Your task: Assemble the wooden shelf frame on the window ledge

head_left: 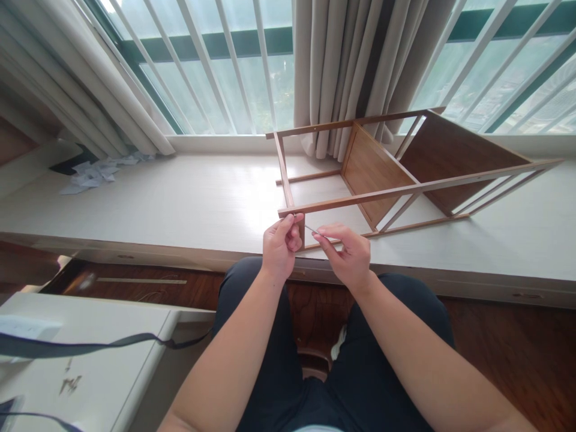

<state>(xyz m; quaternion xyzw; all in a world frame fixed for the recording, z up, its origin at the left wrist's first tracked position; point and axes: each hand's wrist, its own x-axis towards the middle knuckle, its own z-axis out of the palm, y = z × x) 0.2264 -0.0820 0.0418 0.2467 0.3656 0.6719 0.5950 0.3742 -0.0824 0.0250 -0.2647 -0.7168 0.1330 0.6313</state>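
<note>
A brown wooden shelf frame (351, 200) lies on its side on the white window ledge, its two panels standing upright between the rails. At its near left corner, my left hand (281, 243) is closed, thumb and forefinger pinched just under the end of the upper rail and against the short end bar (302, 237). Whatever lies between those fingertips is too small to make out. My right hand (346, 249) pinches a thin metal rod (310, 229) between thumb and fingers. The rod points left toward the end bar; whether its tip touches the wood, I cannot tell.
Torn white papers (94, 173) lie at the ledge's left end. Beige curtains (333, 72) hang before barred windows. To my lower left, a white table (121, 336) carries a dark strap (90, 346) and small metal parts (71, 384). A pale strip (141, 281) lies on the floor.
</note>
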